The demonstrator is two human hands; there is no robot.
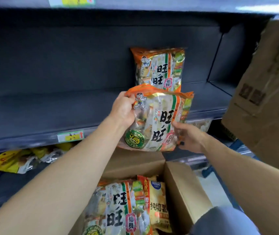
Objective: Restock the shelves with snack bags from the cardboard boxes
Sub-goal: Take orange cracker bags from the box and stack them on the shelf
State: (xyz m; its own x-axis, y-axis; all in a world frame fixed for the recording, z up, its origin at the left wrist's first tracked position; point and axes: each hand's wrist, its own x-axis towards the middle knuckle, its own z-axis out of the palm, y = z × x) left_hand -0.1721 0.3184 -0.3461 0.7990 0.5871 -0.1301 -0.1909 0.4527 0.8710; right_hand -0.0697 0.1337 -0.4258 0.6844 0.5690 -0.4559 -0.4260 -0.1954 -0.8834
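Observation:
I hold an orange and white snack bag [159, 119] upright in front of the grey shelf [50, 114]. My left hand [123, 109] grips its upper left edge. My right hand [188, 138] holds its lower right corner. Behind it, a matching bag [160, 67] stands on the shelf against the back wall. Below my arms sits an open cardboard box [182, 189] with another such bag [116, 207] and a yellow chip bag [159, 200] inside.
A second cardboard box [267, 92] stands at the right, level with the shelf. Yellow snack bags [11, 161] lie on the lower shelf at the left. A price label [70, 136] is on the shelf's front edge. The shelf stretches bare to the left of the standing bag.

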